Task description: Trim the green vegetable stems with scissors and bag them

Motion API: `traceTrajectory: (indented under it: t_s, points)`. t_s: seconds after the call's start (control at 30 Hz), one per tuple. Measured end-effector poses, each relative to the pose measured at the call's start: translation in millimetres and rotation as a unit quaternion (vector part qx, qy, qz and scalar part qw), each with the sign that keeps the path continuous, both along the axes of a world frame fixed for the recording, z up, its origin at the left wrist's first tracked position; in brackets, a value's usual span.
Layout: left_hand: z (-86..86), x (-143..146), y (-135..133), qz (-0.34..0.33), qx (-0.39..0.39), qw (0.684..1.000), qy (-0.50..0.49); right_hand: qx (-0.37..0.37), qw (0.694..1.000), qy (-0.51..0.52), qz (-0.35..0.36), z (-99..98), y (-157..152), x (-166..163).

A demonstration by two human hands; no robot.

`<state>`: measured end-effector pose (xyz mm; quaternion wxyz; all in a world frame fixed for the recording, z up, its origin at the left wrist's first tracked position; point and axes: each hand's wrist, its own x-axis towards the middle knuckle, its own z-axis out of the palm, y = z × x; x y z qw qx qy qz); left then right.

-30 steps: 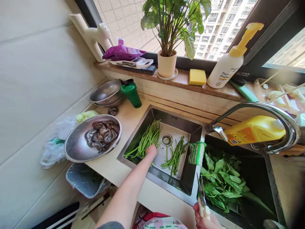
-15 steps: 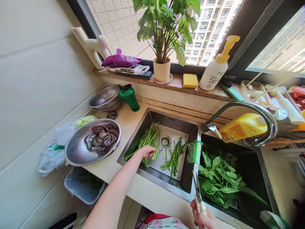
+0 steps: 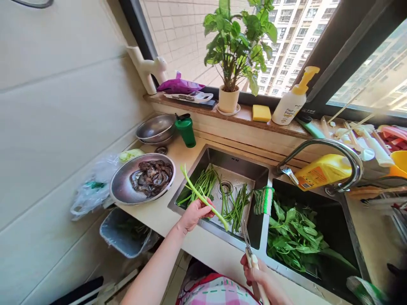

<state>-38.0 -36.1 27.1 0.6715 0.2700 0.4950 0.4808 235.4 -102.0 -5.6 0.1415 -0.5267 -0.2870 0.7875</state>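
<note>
My left hand (image 3: 197, 213) pinches a thick pale-green vegetable stem (image 3: 203, 198) and holds it slanted above the front edge of the left sink basin (image 3: 259, 237). My right hand (image 3: 254, 271) is wrapped round the light handles of a pair of scissors (image 3: 248, 243), blades pointing up and away over the basin's front rim. Beneath the stem, in the left basin, lie a bunch of thin green stems (image 3: 203, 182) on the left and a smaller pile of cut stems (image 3: 239, 208) on the right. Leafy greens (image 3: 295, 237) fill much of the right basin.
A colander of shrimp (image 3: 119, 186) stands on the left counter, above a lined bin (image 3: 117, 237). A striped cloth (image 3: 263, 201) hangs over the divider. The faucet (image 3: 358, 165) arches over the right basin, near a yellow bottle (image 3: 324, 171). A green cup (image 3: 186, 132) stands behind.
My left hand has lifted a stem out of the left bunch and brought it nearer. The scissors in my right hand have moved left, toward the stem. The view has shifted slightly.
</note>
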Motion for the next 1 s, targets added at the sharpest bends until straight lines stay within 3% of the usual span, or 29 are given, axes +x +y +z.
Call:
traceTrajectory:
  t_s: [0.17, 0.37, 0.53, 0.67, 0.83, 1.0]
  points:
    - [7.4, -41.3, -60.8, 0.194, 0.068, 0.975, 0.081, 0.029, 0.994, 0.040, 0.096, 13.3, 2.5, -53.8]
    - [-10.5, -97.4, -145.0, 0.384, 0.089, 0.912, 0.112, 0.031, 0.952, 0.091, 0.290, 16.0, -6.3, -169.6]
    - [-24.4, -137.8, -201.9, 0.464, 0.066, 0.875, 0.118, 0.006, 0.920, 0.095, 0.379, 1.6, -33.7, -262.3]
    - [-32.0, -166.2, -231.5, 0.525, 0.059, 0.843, 0.103, -0.005, 0.904, 0.086, 0.419, -12.1, -56.8, -312.9]
    - [-54.3, -199.2, -250.7, 0.551, 0.034, 0.829, 0.087, -0.017, 0.889, 0.048, 0.455, -28.4, -75.1, -355.5]
    - [-84.6, -224.2, -250.8, 0.556, 0.004, 0.830, 0.042, -0.009, 0.886, -0.015, 0.463, -44.4, -80.0, -381.0]
